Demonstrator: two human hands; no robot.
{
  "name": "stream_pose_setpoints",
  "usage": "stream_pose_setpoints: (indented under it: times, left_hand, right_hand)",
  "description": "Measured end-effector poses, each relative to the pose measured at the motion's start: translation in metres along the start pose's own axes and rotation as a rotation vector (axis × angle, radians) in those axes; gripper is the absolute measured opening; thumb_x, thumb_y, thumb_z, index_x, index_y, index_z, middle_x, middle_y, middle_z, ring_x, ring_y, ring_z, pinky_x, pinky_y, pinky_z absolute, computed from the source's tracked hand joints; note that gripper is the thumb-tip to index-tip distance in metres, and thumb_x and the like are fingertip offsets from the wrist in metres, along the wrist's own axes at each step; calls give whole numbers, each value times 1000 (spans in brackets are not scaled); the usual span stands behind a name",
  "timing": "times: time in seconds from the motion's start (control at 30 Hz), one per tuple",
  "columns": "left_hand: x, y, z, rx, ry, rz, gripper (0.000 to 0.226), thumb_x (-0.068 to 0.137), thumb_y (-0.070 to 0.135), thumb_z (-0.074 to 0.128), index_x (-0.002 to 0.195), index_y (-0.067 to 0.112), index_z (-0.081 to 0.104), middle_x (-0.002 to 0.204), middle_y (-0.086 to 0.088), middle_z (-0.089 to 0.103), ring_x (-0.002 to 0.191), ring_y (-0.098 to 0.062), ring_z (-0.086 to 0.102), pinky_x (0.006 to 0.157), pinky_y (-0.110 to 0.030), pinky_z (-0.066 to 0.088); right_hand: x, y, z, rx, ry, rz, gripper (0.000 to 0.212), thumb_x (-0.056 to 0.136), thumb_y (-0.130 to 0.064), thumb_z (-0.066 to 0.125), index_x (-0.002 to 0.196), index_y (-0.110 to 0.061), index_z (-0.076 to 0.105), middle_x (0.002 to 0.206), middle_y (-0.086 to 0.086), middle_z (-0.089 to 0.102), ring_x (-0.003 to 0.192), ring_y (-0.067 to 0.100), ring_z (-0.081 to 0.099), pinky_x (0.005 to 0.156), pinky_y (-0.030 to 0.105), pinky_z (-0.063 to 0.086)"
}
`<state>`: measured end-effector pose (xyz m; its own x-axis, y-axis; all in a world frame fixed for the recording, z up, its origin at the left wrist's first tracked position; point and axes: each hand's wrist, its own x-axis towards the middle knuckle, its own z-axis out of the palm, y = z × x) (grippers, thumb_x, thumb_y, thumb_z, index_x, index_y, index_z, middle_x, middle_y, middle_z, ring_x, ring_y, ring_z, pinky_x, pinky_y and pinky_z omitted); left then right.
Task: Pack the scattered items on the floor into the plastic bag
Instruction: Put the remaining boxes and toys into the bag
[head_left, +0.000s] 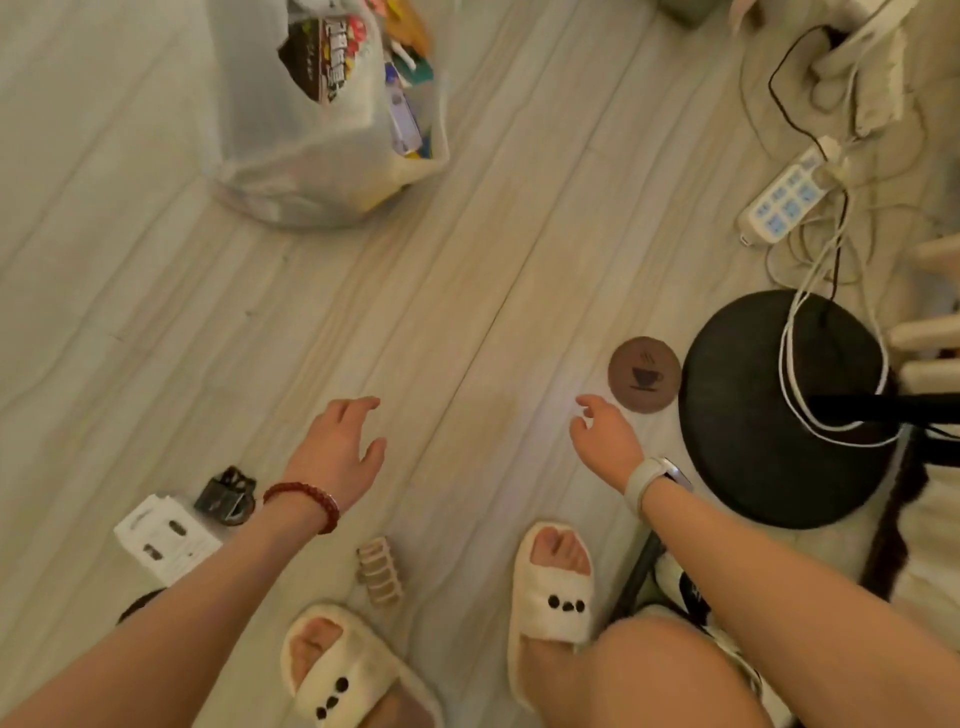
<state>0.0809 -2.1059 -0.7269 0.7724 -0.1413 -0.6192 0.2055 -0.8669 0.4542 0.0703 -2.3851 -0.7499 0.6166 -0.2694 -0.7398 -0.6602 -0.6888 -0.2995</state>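
The translucent plastic bag (322, 150) stands at the upper left of the floor, holding a dark snack packet and several colourful items. A round brown coaster (644, 374) with a cup print lies right of centre. My right hand (605, 441) hovers just left of and below the coaster, fingers relaxed, holding nothing. My left hand (337, 452) is spread above bare floor, empty. Near my left forearm lie a white box (166, 538), a small black object (226, 496) and a beige hair claw (379, 571).
A black round lamp base (779, 410) with white cable stands right of the coaster. A white power strip (779, 208) and tangled cables lie at the upper right. My feet in cream slippers (553, 587) stand at the bottom. Wooden legs show at the right edge.
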Motion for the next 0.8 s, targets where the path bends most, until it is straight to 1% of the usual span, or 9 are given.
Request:
stream_pose_setpoints:
  times: [0.07, 0.13, 0.2, 0.27, 0.37, 0.47, 0.57, 0.67, 0.8]
  left_hand:
    - [31, -6, 31, 47, 1, 56, 46, 90, 23, 50, 133, 13, 38, 136, -12, 41, 122, -29, 42, 99, -38, 38]
    - [60, -8, 57, 94, 6, 113, 48, 89, 24, 49, 134, 14, 36, 136, -11, 41, 122, -29, 42, 99, -40, 40]
    - [85, -11, 75, 163, 16, 181, 49, 89, 27, 49, 135, 16, 35, 137, -9, 40, 122, -28, 41, 100, -42, 39]
    - [103, -17, 89, 227, 17, 251, 51, 89, 29, 49, 136, 17, 34, 138, -7, 39, 123, -27, 41, 101, -41, 39]
    - [117, -31, 98, 289, 42, 332, 52, 89, 31, 50, 136, 17, 35, 139, -7, 39, 126, -26, 38, 102, -41, 38]
    - [121, -42, 102, 285, 72, 344, 51, 87, 29, 53, 134, 15, 38, 137, -9, 41, 125, -27, 40, 102, -42, 39]
    - [112, -56, 103, 257, 104, 348, 48, 86, 26, 56, 130, 13, 45, 131, -10, 48, 119, -29, 47, 99, -43, 43]
    - [88, -75, 106, 247, 125, 353, 42, 83, 28, 59, 122, 13, 52, 122, -10, 56, 110, -29, 55, 93, -39, 47]
    - [52, -97, 126, 244, -20, 354, 53, 79, 58, 39, 115, 22, 56, 113, 0, 61, 105, -20, 57, 90, -30, 48]
  right_hand:
    - [37, 26, 14, -75, 82, -34, 43, 93, -16, 42, 135, -8, 39, 139, 19, 41, 129, 33, 38, 103, 40, 34]
    - [71, 48, 20, -162, 192, -29, 50, 92, -20, 43, 139, -9, 31, 146, 18, 29, 135, 35, 25, 107, 45, 30]
    - [103, 65, 22, -208, 300, 35, 63, 91, -29, 45, 144, -11, 17, 153, 19, 13, 139, 38, 12, 111, 50, 23]
    - [128, 75, 22, -185, 335, 118, 72, 91, -40, 45, 146, -12, 7, 155, 19, 3, 142, 38, 4, 113, 52, 15]
    - [149, 82, 28, -141, 439, 193, 71, 90, -48, 44, 145, -14, 16, 153, 17, 12, 139, 37, 12, 109, 54, 20]
    - [153, 82, 34, -256, 602, 171, 49, 94, -34, 43, 133, -5, 38, 140, 24, 34, 126, 41, 31, 100, 52, 31]
    - [147, 76, 45, -303, 666, 14, 32, 96, -18, 38, 114, 4, 52, 123, 26, 51, 114, 41, 44, 91, 49, 38]
    - [123, 54, 79, -245, 596, -312, 24, 94, -14, 42, 102, 1, 59, 105, 21, 60, 101, 37, 53, 84, 45, 44]
    - [89, 24, 140, -308, 368, -763, 30, 85, -24, 41, 86, -8, 66, 88, 8, 69, 83, 27, 65, 68, 37, 56]
